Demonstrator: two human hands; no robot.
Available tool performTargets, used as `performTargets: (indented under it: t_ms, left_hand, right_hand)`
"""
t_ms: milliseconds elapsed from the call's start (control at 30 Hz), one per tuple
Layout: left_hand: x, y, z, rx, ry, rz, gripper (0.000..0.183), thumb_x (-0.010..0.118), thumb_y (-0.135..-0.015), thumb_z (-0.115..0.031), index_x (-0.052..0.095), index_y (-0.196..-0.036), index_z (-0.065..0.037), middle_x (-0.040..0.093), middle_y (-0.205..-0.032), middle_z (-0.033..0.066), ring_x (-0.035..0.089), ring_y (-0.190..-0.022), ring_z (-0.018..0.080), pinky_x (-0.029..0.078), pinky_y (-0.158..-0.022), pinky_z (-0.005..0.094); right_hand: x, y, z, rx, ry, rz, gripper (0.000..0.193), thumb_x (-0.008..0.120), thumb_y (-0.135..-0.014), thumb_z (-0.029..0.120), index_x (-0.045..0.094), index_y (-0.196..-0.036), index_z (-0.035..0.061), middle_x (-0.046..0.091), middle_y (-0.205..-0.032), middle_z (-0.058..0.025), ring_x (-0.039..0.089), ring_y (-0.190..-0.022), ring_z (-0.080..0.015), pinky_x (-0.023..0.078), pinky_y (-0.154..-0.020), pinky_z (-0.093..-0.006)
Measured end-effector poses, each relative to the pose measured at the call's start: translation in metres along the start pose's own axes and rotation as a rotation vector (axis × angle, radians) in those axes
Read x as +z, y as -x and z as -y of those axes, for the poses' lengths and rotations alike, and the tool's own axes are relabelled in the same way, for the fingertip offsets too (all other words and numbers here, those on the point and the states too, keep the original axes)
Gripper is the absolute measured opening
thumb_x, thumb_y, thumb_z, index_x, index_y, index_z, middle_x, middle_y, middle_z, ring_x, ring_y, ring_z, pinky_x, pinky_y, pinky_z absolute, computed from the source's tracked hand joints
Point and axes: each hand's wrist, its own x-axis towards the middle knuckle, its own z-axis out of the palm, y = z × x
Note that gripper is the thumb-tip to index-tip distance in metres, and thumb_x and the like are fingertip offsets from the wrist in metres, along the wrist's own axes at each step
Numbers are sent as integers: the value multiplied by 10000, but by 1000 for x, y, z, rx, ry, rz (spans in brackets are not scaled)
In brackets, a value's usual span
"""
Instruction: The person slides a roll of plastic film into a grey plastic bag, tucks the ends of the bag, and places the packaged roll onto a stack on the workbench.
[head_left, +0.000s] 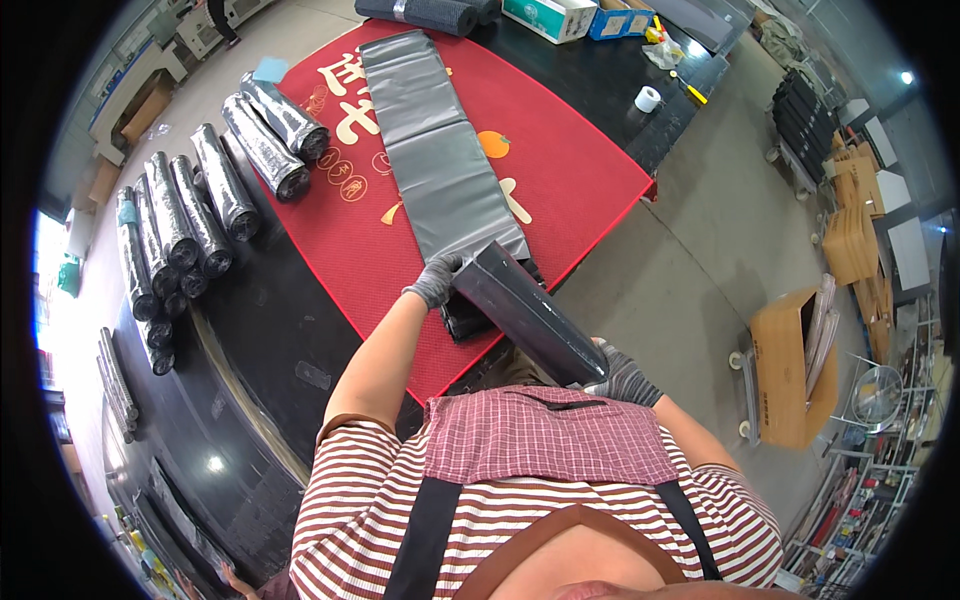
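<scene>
**Left hand (436, 281) and right hand (624, 375) holding a black bundle (530, 315)**

Both gloved hands are gripping its opposite ends as it is slanting across the red mat's (570, 150) near edge. Grey sheeting (435, 150) is lying lengthwise on the mat; 2 shiny rolls (262, 148) are resting at its left edge.

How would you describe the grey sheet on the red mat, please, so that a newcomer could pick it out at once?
On the black table, find the large red mat. On it, its near end by the gloved left hand, lies the long grey sheet. Its flat, crosswise-creased surface sets it apart from the rounded, shiny rolls at the left.
</scene>
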Motion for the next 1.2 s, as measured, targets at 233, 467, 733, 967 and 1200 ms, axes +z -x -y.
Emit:
performTargets:
  t_ms: [233, 467, 733, 967, 1200]
  left_hand:
    - [23, 28, -47, 76, -414, -58, 195, 633, -885, -166, 636, -996, -6, 643, -844, 30, 560, -759, 120, 483, -698, 282]
    - [41, 47, -53, 621, -1231, -243, 169, 597, -858, -158, 633, -997, -67, 617, -880, 132, 607, -853, 301, 490, -783, 390]
    - [69, 59, -31, 728, -986, -780, 659, 721, -645, -36, 462, -1251, -54, 515, -1155, 161, 475, -1132, 353, 417, -966, 415]
    - [76, 53, -21, -291, -411, -298, 324, 620, -811, -175, 570, -1081, -3, 651, -856, 215, 635, -793, 378, 489, -788, 444]
    - [69, 66, -43, -9, -1365, -4, 468, 608, -829, -296, 524, -1161, 23, 652, -977, 225, 637, -899, 335, 483, -810, 416]
  right_hand:
    - [-7, 14, 41, 153, 481, -31, 1061, 849, -536, 412, 349, -1381, 9, 586, -1198, -203, 576, -1117, -302, 460, -950, -362]
    - [-39, 11, 63, 166, 31, 203, 867, 800, -607, 388, 451, -1303, 5, 613, -1153, -164, 604, -1060, -256, 464, -920, -339]
    - [-27, 9, 16, 597, -1121, 363, 550, 725, -698, 260, 585, -1148, -24, 677, -1015, -161, 675, -830, -227, 555, -796, -313]
    - [-22, 5, 14, 563, -1097, 343, 515, 716, -707, 256, 597, -1125, -20, 679, -999, -155, 670, -818, -211, 548, -780, -304]
    - [-23, 5, 61, 488, -796, 256, 515, 698, -720, 276, 582, -1142, 3, 662, -947, -102, 640, -774, -166, 519, -730, -266]
